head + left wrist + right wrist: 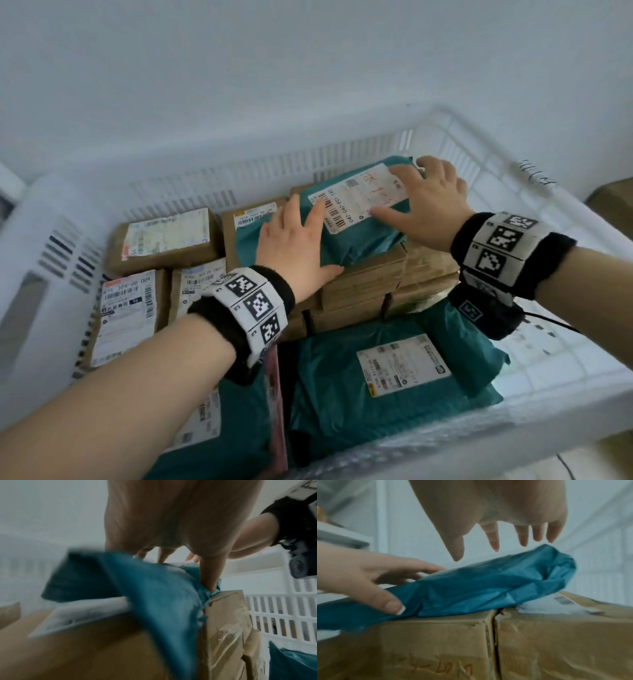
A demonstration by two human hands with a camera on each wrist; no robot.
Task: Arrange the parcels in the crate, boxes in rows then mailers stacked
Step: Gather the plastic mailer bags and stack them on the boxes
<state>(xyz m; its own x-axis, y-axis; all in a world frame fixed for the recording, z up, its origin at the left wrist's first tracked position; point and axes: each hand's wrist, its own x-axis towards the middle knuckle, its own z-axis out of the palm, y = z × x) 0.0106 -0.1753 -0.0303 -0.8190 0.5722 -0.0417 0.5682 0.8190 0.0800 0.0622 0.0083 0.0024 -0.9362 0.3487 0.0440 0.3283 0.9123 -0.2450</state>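
A teal mailer [359, 240] with a white label lies on top of a stack of cardboard boxes [363, 279] inside the white crate [479, 161]. My left hand [301, 236] rests flat on the mailer's near left part, with the thumb at its edge. In the left wrist view the left hand [171, 520] presses its thumb into the mailer [154, 588] over a box [226, 622]. My right hand [421, 202] is spread over the label end. In the right wrist view the right hand [489, 534] hovers just above the mailer [488, 581], not touching it.
More labelled boxes [164, 240] sit in rows at the crate's left. Two other teal mailers [376, 377] lie in the crate's near part, with a pink flat item [277, 394] standing between them. The slotted crate wall [283, 608] is to the right.
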